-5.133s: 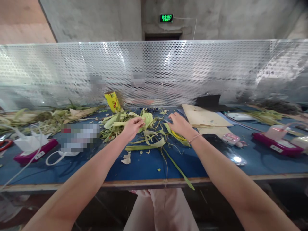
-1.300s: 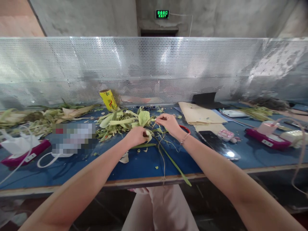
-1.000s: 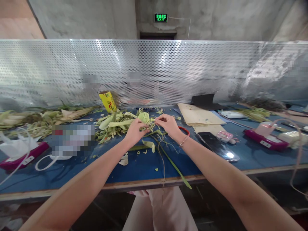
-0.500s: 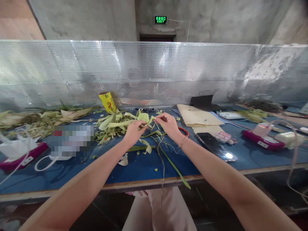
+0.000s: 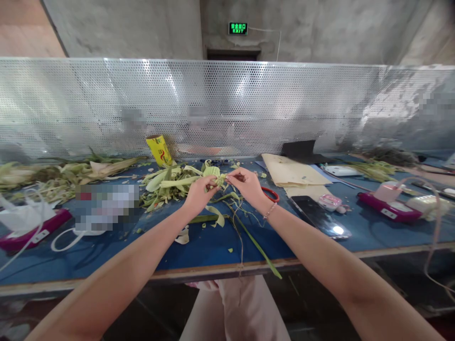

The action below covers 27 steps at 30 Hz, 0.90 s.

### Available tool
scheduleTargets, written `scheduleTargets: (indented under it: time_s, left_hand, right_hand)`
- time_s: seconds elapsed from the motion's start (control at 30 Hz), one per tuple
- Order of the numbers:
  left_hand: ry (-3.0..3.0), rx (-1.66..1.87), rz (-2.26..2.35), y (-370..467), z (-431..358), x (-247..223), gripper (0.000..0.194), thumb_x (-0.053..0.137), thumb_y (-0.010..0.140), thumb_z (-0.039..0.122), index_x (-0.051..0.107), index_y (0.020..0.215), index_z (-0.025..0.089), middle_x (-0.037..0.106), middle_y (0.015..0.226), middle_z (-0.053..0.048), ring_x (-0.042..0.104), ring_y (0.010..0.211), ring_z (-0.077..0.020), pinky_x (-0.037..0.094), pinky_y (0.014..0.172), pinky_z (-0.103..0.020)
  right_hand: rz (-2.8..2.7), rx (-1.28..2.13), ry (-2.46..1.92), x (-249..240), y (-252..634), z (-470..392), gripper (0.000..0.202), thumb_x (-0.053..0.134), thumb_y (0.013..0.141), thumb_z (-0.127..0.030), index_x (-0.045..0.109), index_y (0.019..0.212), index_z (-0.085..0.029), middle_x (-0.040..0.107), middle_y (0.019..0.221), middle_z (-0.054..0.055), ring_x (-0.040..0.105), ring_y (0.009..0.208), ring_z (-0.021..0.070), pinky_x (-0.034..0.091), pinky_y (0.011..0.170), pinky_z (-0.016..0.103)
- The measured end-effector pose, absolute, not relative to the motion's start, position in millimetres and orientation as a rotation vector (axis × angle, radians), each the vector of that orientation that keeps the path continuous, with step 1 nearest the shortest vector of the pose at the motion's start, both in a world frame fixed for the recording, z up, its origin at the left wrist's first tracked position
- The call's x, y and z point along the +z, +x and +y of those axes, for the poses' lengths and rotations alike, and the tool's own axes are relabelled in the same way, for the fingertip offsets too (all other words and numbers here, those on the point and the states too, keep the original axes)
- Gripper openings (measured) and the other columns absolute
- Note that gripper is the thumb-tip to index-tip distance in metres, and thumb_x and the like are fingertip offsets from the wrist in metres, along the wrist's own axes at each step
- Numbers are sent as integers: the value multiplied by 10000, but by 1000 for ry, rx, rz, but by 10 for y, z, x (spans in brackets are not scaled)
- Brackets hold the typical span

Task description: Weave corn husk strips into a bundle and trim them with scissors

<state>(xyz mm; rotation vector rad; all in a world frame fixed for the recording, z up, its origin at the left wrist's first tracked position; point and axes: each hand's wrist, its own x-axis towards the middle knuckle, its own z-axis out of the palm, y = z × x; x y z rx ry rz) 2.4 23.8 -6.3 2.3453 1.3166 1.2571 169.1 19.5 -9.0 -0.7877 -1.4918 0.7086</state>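
A small pale green piece of husk (image 5: 221,180) is pinched between my two hands above the blue table. My left hand (image 5: 202,190) grips its left side, fingers curled. From the right, my right hand (image 5: 246,185) closes thumb and fingertips on the same piece. Behind and left of my left hand lies a pile of green husk strips (image 5: 167,183). Below the hands are thin stringy strands and a long green strip (image 5: 258,246) that reaches over the table's front edge. Red scissor handles (image 5: 270,193) show beside my right wrist.
A yellow tube (image 5: 159,150) leans near the perforated screen (image 5: 227,104). Right are brown paper (image 5: 293,170), a phone (image 5: 316,215) and a purple power strip (image 5: 389,207). Left are more husks (image 5: 64,177), another power strip (image 5: 53,230) and a blurred item with a white loop.
My right hand has moved slightly left, nearer to my left hand. The held husk piece now looks more bunched between the fingertips.
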Motion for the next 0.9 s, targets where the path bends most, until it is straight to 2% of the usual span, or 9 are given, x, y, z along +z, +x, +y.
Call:
scheduleTargets:
  time_s: [0.23,0.47,0.67,0.9]
  left_hand:
    - [2312,1245,1263,22,214,-62,430,580,695,229,511,1119,201,634,730,-3,552,663,-125,438,646,-254]
    - [2275,1258,1301,28,212,-53,379,557,685,193,524,1063,191,634,759,-5,549,689,-131,425,670,-263]
    - [2303,1269,1322,22,192,-40,172,536,683,215,591,843,185,613,774,-17,540,714,-141,422,667,-262]
    - [2241,1250,1260,26,170,-28,150,541,684,258,593,799,177,609,727,-19,536,668,-136,423,606,-247]
  right_hand:
    - [-1474,713,-781,-70,1692,176,127,603,683,-319,558,697,-200,644,702,25,632,699,173,515,713,354]
    - [-1460,726,-783,-72,1689,174,137,611,673,-328,553,687,-204,641,694,19,633,700,175,517,719,359]
    - [-1502,707,-777,-98,1693,202,138,602,680,-328,554,703,-201,636,698,21,627,683,166,513,694,343]
    - [-1524,691,-796,-64,1687,159,137,613,663,-324,550,687,-204,625,682,18,618,669,166,504,684,343]
